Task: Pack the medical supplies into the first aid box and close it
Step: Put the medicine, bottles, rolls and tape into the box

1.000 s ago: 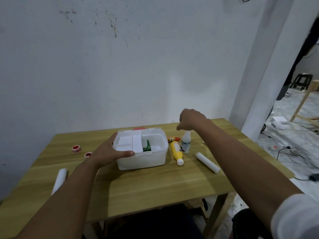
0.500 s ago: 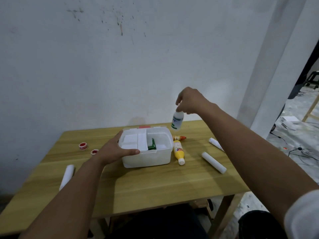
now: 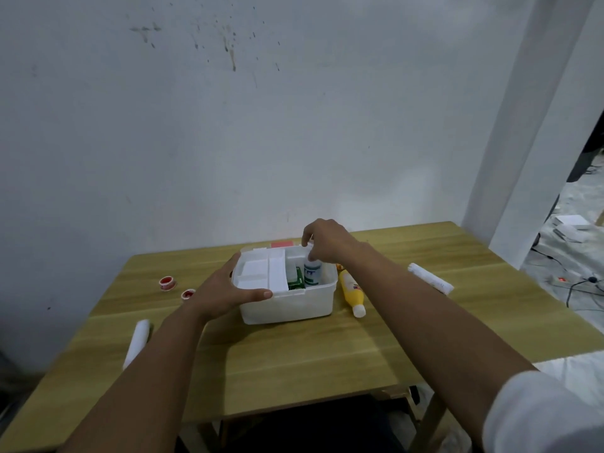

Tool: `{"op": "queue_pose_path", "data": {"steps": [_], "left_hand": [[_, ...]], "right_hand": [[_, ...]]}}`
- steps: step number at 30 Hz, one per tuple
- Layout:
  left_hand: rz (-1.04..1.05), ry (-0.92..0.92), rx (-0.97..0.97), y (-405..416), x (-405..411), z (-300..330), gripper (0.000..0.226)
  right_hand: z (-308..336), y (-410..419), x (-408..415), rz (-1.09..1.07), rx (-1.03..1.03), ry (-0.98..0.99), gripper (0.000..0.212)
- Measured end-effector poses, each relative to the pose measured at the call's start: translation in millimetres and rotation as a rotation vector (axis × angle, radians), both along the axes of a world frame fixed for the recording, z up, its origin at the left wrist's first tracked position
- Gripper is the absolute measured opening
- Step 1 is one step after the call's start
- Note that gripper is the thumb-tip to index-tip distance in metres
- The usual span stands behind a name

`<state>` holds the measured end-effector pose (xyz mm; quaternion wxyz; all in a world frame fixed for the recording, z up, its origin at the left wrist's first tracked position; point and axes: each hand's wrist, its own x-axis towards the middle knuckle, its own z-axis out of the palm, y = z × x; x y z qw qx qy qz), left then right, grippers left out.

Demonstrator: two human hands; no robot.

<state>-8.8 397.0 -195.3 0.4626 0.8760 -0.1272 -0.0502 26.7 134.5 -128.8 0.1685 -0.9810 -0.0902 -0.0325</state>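
Observation:
The white first aid box [image 3: 287,304] stands open on the wooden table [image 3: 294,354], with a white tray insert [image 3: 261,273] in its left half. My right hand [image 3: 327,240] grips the top of a small white bottle [image 3: 312,273] that stands upright in the box's right half, beside a green pack [image 3: 295,279]. My left hand [image 3: 225,289] clasps the box's front left corner. A yellow bottle [image 3: 351,291] lies just right of the box. White rolls lie at the right [image 3: 431,278] and at the left [image 3: 137,341]. Two small red tape rolls [image 3: 168,282] sit to the left.
The table stands against a white wall. A red-edged piece [image 3: 281,244], perhaps the lid, shows behind the box. A small orange item [image 3: 339,266] is mostly hidden behind my right wrist. A white pillar [image 3: 539,158] and floor cables [image 3: 581,286] are at the right.
My right hand lifted the small white bottle off the table, carried it leftward over the box and lowered it into the right half. My left hand stayed on the box.

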Motion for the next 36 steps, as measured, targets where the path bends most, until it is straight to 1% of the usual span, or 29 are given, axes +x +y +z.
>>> {"op": "queue_pose_path", "data": {"steps": [3,5,6,8,9,11,12,14,17,19,20,22,24,26,29,31,34,36], "left_hand": [[0.004,0.003,0.005,1.3,2.0,-2.0,0.113],[-0.008,-0.004,-0.001,0.4,1.3,-0.7,0.107],[-0.012,-0.006,-0.007,-0.2,0.5,0.1,0.102],[-0.014,0.003,-0.026,-1.2,-1.1,2.3,0.092],[-0.015,0.006,-0.036,-1.3,-1.1,2.2,0.09],[-0.017,0.004,-0.04,-2.2,-2.0,2.4,0.088],[-0.017,0.001,-0.04,-2.5,-2.8,2.6,0.087],[-0.011,-0.003,-0.042,-3.1,-3.7,3.0,0.089],[-0.007,-0.009,-0.055,-4.0,-4.4,4.1,0.091],[-0.005,-0.012,-0.058,-4.1,-4.8,4.3,0.092],[-0.002,-0.016,-0.055,-4.4,-5.3,4.5,0.093],[0.007,-0.016,-0.053,-4.2,-5.7,4.2,0.093],[0.005,-0.01,-0.056,-4.3,-6.3,5.2,0.093],[-0.005,-0.012,-0.056,-4.3,-6.4,6.5,0.092],[-0.018,-0.004,-0.063,-3.3,-5.5,6.3,0.091],[-0.027,0.002,-0.062,-2.8,-5.3,5.9,0.091],[-0.024,0.007,-0.065,-2.9,-6.5,6.7,0.087],[-0.021,0.011,-0.068,-3.6,-7.1,7.2,0.09]], "right_hand": [[1.2,-3.7,1.0,0.015,0.002,0.011,0.045],[6.4,-9.9,-3.5,0.003,0.07,0.022,0.052],[10.8,-13.9,-7.3,-0.004,0.127,0.008,0.051],[19.3,-22.9,-14.1,-0.049,0.249,-0.065,0.037],[21.1,-27.1,-16.7,-0.098,0.266,-0.107,0.031],[21.8,-34.0,-22.8,-0.196,0.186,-0.134,0.025],[21.7,-36.0,-27.4,-0.233,0.11,-0.098,0.02],[20.6,-38.1,-41.6,-0.271,-0.058,0.067,0.008],[11.8,-36.6,-63.1,-0.289,-0.254,0.343,0.028],[-1.5,-35.6,-66.7,-0.294,-0.34,0.43,0.036],[-7.6,-34.9,-66.3,-0.293,-0.389,0.458,0.036],[-14.7,-35.3,-66.4,-0.284,-0.459,0.472,0.03],[-14.7,-40.6,-66.1,-0.304,-0.43,0.429,0.028],[-5.8,-48.4,-64.5,-0.317,-0.355,0.313,0.025],[19.7,-59.8,-56.8,-0.345,-0.202,0.151,0.027],[41.1,-64.7,-50.6,-0.351,-0.087,0.069,0.023],[75.2,-63.8,-47.5,-0.311,0.082,-0.02,0.017],[93.9,-57.2,-48.9,-0.258,0.159,-0.057,0.021]]}}
